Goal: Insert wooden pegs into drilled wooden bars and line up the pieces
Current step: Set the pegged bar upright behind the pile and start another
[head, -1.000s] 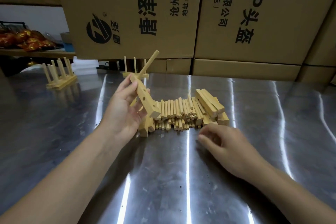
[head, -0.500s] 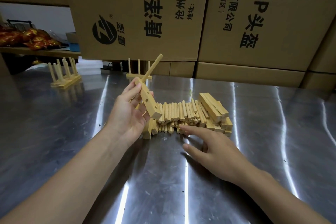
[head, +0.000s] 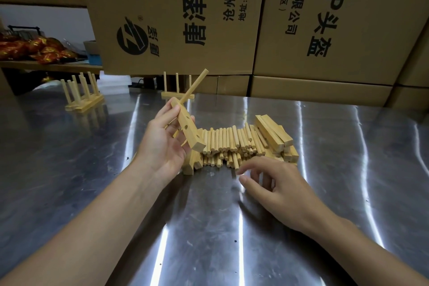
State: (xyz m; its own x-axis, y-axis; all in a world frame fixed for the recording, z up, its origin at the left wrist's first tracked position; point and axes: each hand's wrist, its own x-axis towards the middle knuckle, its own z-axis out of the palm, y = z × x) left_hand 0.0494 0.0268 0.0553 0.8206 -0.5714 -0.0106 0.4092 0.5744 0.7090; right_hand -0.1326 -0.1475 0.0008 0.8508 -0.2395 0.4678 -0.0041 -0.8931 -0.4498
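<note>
Peg-insertion step. The left hand grips a drilled bar, raised and tilted, with one peg seated at its far end and its other holes open. The right hand, fingers curled, is at the near edge of the peg pile; whether it pinches a peg cannot be told. The next move probably calls for one peg aligned with an open hole.

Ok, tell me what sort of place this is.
Likely a storeroom or small workshop: printed cardboard cartons stacked behind a steel table, a pile of wooden pegs on it, the left hand holding a drilled bar.
</note>
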